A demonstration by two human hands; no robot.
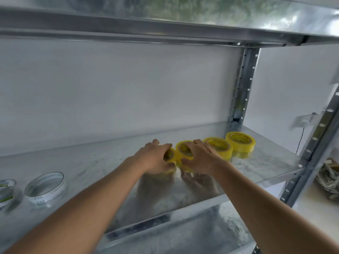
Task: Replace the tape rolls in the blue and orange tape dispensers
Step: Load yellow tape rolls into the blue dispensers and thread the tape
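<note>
Shiny galvanized metal shelf (91, 162) against a plain white wall, with a row of four yellow tape rolls lying flat near the right end. The left hand (156, 158) has its fingers and thumb curled around the leftmost yellow tape roll (169, 155). The right hand (200, 156) is draped over the second yellow tape roll (183, 149), thumb at its near side, fingers on top. The other two yellow tape rolls (240, 141) sit untouched just to the right. Over at the far left, two clear tape rolls (45, 187) lie flat, well apart from the hands.
</note>
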